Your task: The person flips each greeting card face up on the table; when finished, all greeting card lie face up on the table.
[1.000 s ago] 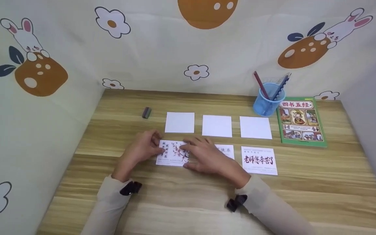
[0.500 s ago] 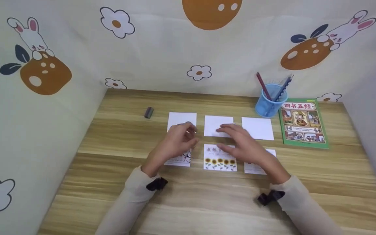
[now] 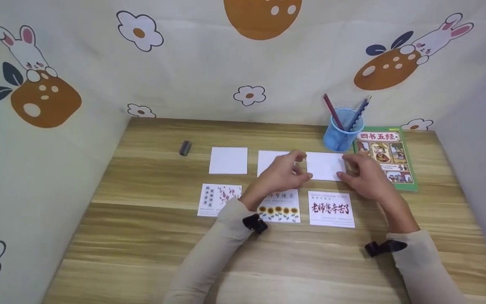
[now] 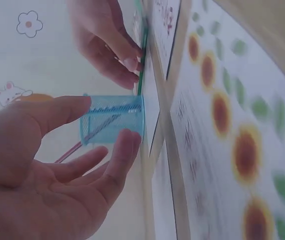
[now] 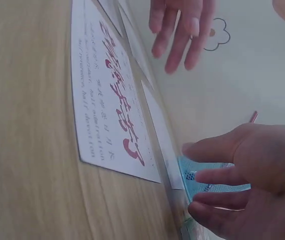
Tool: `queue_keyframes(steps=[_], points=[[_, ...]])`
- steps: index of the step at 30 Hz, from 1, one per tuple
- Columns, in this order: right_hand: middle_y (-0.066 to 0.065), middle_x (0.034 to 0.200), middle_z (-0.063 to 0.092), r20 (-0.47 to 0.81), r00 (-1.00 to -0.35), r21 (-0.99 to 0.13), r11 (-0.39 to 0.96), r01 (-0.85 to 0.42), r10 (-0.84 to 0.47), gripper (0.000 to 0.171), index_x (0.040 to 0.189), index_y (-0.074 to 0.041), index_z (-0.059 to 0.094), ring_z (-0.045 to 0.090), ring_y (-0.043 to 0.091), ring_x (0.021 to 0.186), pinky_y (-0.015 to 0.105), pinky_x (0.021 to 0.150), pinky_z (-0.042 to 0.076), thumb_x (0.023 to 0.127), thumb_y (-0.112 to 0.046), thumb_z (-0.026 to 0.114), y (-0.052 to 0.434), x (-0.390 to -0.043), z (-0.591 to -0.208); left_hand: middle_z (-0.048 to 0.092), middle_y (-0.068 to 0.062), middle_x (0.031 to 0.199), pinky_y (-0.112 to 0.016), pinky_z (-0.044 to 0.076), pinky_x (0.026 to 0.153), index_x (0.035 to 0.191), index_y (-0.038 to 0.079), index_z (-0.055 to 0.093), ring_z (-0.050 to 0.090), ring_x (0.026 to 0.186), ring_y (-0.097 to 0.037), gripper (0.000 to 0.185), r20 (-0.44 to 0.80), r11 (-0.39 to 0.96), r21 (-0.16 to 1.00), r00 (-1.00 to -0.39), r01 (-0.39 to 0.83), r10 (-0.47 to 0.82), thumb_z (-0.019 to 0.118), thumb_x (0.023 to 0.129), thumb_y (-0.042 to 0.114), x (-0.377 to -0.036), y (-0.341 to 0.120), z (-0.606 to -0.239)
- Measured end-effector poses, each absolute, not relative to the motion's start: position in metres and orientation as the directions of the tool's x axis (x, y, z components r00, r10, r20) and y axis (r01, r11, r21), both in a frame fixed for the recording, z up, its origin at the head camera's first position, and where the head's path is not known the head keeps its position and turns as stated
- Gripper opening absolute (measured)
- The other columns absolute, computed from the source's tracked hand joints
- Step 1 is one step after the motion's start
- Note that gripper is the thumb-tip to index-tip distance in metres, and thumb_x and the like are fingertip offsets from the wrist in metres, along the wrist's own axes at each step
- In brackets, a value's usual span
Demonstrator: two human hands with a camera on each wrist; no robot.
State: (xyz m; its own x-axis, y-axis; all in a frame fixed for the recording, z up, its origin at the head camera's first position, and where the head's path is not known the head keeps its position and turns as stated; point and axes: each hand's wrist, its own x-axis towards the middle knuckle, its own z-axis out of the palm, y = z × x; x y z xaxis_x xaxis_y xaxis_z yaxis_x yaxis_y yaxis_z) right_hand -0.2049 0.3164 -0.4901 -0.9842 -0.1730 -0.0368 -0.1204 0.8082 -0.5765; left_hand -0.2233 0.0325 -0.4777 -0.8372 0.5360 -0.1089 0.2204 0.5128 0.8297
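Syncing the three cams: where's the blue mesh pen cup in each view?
Head: the blue mesh pen cup stands at the table's far right, left of the green book.
Left wrist: centre-left, tipped sideways by the camera's roll, behind the left hand.
Right wrist: bottom right, partly hidden by the right hand.
Shared landmark: the blank white card in front of the cup, edge-on in both wrist views.

Your left hand (image 3: 283, 174) and right hand (image 3: 363, 177) flank the back-right card (image 3: 326, 166); pen cup (image 3: 343, 134) behind, book (image 3: 384, 156) right
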Motion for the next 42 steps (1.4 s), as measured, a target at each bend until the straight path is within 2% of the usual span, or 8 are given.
queue_keyframes(steps=[4, 10, 17, 21, 25, 30, 37, 42], points=[[0.030, 0.129, 0.066, -0.017, -0.980, -0.545, 0.823, -0.159, -0.200, 0.054, 0.142, 0.009, 0.063, 0.060, 0.041, 0.113, 0.057, 0.097, 0.051, 0.096, -0.015, 0.081, 0.315, -0.206, -0.494, 0.077, -0.010, 0.117, -0.027, 0.060, 0.092, 0.160, 0.008, 0.045, 0.076, 0.101, -0.015, 0.071, -0.130, 0.552, 0.807, -0.848, 0.210, 0.514, 0.076, 0.102, 0.034, -0.226, 0.048, -0.482], [0.034, 0.142, 0.062, -0.045, -0.978, -0.540, 0.829, -0.147, -0.203, 0.048, 0.137, 0.009, 0.066, 0.058, 0.049, 0.130, 0.066, 0.111, 0.049, 0.096, -0.012, 0.080, 0.314, -0.205, -0.494, 0.073, -0.015, 0.130, -0.029, 0.060, 0.095, 0.163, 0.010, 0.041, 0.076, 0.107, -0.018, 0.074, -0.154, 0.550, 0.819, -0.863, 0.161, 0.482, 0.076, 0.102, 0.034, -0.224, 0.059, -0.491], [0.030, 0.142, 0.060, -0.092, -0.979, -0.548, 0.830, -0.105, -0.185, 0.050, 0.141, 0.005, 0.066, 0.062, 0.043, 0.119, 0.060, 0.102, 0.056, 0.098, -0.017, 0.079, 0.313, -0.204, -0.495, 0.075, -0.005, 0.086, -0.022, 0.049, 0.072, 0.163, 0.008, 0.040, 0.064, 0.069, -0.009, 0.076, -0.139, 0.484, 0.864, -0.860, 0.137, 0.491, 0.075, 0.101, 0.034, -0.222, 0.066, -0.496], [0.028, 0.141, 0.061, -0.103, -0.978, -0.556, 0.826, -0.093, -0.180, 0.049, 0.142, 0.003, 0.066, 0.063, 0.040, 0.115, 0.057, 0.099, 0.057, 0.101, -0.022, 0.077, 0.312, -0.205, -0.495, 0.078, -0.010, 0.124, -0.020, 0.052, 0.074, 0.162, 0.009, 0.044, 0.067, 0.075, -0.006, 0.070, -0.107, 0.394, 0.915, -0.884, 0.092, 0.454, 0.075, 0.101, 0.027, -0.221, 0.068, -0.495], [0.029, 0.143, 0.061, -0.098, -0.980, -0.566, 0.820, -0.088, -0.172, 0.052, 0.142, 0.002, 0.067, 0.064, 0.043, 0.120, 0.061, 0.103, 0.055, 0.104, -0.032, 0.074, 0.311, -0.204, -0.494, 0.059, -0.012, 0.159, -0.022, 0.059, 0.080, 0.156, 0.009, 0.052, 0.072, 0.097, -0.015, 0.058, -0.015, 0.273, 0.956, -0.911, 0.107, 0.411, 0.072, 0.102, 0.017, -0.221, 0.070, -0.494], [0.029, 0.144, 0.064, -0.033, -0.985, -0.634, 0.765, -0.112, -0.172, 0.054, 0.138, 0.002, 0.070, 0.065, 0.047, 0.127, 0.065, 0.108, 0.054, 0.108, -0.043, 0.066, 0.306, -0.204, -0.494, 0.058, -0.012, 0.159, -0.023, 0.061, 0.099, 0.150, 0.008, 0.058, 0.071, 0.130, -0.029, 0.049, 0.065, 0.067, 0.993, -0.910, 0.101, 0.410, 0.070, 0.103, 0.009, -0.220, 0.076, -0.495], [0.023, 0.138, 0.070, 0.014, -0.996, -0.763, 0.643, -0.067, -0.087, 0.068, 0.148, -0.004, 0.063, 0.070, 0.042, 0.125, 0.061, 0.106, 0.058, 0.112, -0.059, 0.048, 0.295, -0.202, -0.485, 0.041, -0.014, 0.169, -0.036, 0.057, 0.114, 0.159, 0.009, 0.044, 0.065, 0.140, -0.032, 0.054, 0.137, -0.160, 0.985, -0.852, 0.064, 0.506, 0.063, 0.110, 0.020, -0.216, 0.082, -0.497], [0.021, 0.140, 0.070, 0.076, -0.995, -0.764, 0.638, -0.097, -0.060, 0.058, 0.148, -0.004, 0.062, 0.068, 0.039, 0.128, 0.058, 0.108, 0.057, 0.112, -0.049, 0.055, 0.294, -0.199, -0.479, 0.046, -0.015, 0.169, -0.036, 0.049, 0.123, 0.161, 0.005, 0.046, 0.056, 0.150, -0.022, 0.050, 0.104, -0.119, 0.992, -0.807, 0.041, 0.582, 0.050, 0.116, 0.025, -0.216, 0.083, -0.499]])
